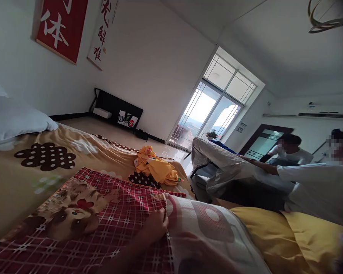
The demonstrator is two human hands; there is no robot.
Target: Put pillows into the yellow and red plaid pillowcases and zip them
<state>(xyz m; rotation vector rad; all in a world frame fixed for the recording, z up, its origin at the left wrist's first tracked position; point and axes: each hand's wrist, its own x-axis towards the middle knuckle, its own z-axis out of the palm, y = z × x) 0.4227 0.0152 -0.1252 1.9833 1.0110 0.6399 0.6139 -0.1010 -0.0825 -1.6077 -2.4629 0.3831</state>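
Observation:
My left hand point(157, 221) is closed on the edge of a red plaid cloth point(125, 228) with a printed bear, where it meets a white patterned pillow point(211, 219). Fingers curl at that border; whether the pillow goes inside the cloth, I cannot tell. Over the lower part of the pillow lies my right hand point(196, 247), blurred and dim, its fingers hard to make out. Beneath the cloth spreads a tan bedsheet point(82, 148) with brown dotted shapes. A crumpled orange garment point(157, 167) lies beyond the cloth.
A white pillow point(17, 118) sits at the left, and yellow bedding point(268, 232) at the lower right. Past the bed, two people in white tops sit around a table point(217, 152) under a plastic cover. A black rack point(116, 108) stands by the wall.

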